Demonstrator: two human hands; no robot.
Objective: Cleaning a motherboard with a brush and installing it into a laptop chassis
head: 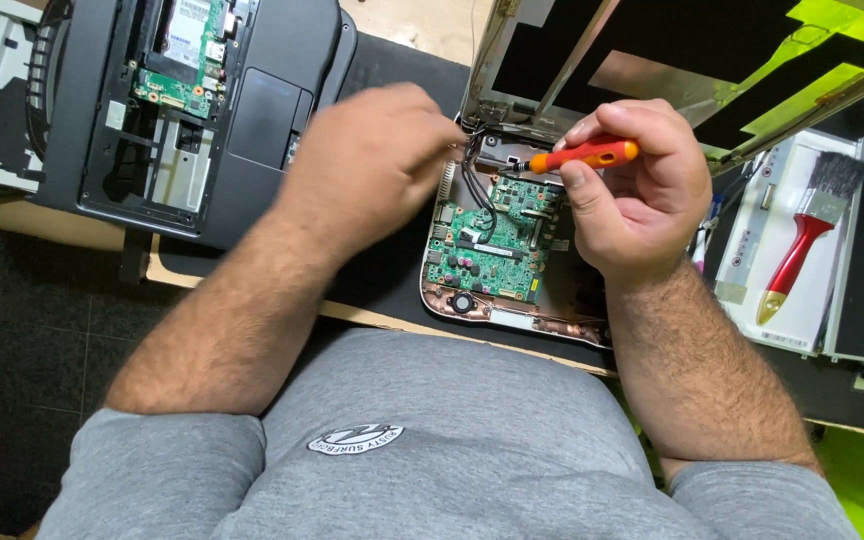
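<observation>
Careful: right hand (pixel 632 190) clamped on orange-handled screwdriver (pixel 584 154); left hand (pixel 372 150) pinching thin black wires (pixel 474 180) over green circuit board (pixel 497 235); a slip could likely gouge traces.

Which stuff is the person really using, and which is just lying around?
Using: orange screwdriver in right hand; left hand at black wires; green circuit board.

Lying around: red-handled brush; other opened laptop.

— What can't you make out?
— The left hand (pixel 377 150) is blurred; its fingertips hide whatever they pinch, perhaps the black wires (pixel 474 175).
— And the orange screwdriver (pixel 584 154)?
— Its tip, beyond the right hand's (pixel 632 190) fingers, is too small to tell.
</observation>
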